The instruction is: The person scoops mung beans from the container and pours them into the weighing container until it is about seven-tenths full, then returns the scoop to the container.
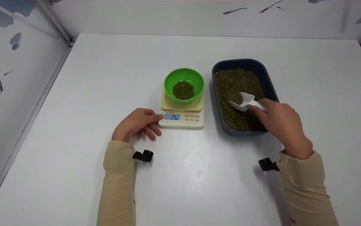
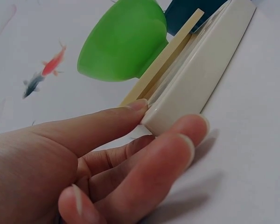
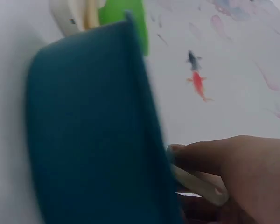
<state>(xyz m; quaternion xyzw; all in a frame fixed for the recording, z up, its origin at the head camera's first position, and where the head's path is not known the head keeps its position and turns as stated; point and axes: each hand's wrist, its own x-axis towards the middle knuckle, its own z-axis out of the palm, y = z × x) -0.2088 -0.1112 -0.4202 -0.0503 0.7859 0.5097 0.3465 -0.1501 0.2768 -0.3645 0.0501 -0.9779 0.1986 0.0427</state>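
Observation:
My left hand (image 1: 141, 122) is at the left front corner of a kitchen scale (image 1: 182, 124). The thumb presses on its edge beside the lit display, a finger lies against the corner below, and the other fingers hang loose. On the scale's yellow platform stands a green bowl (image 1: 185, 72) with a small heap of mung beans (image 1: 183, 90). My right hand (image 1: 282, 122) holds a white scoop (image 1: 246, 102) by its handle over a dark blue basin (image 1: 241, 133) of mung beans (image 1: 238, 80). The scoop's mouth is down among the beans, with some in it.
The white table (image 1: 180, 175) carries the scale and, to its right, the basin. Patterned white panels (image 1: 167, 15) stand behind and at the left. A black wrist mount (image 1: 144, 155) sticks out from the left sleeve and another (image 1: 268, 164) from the right.

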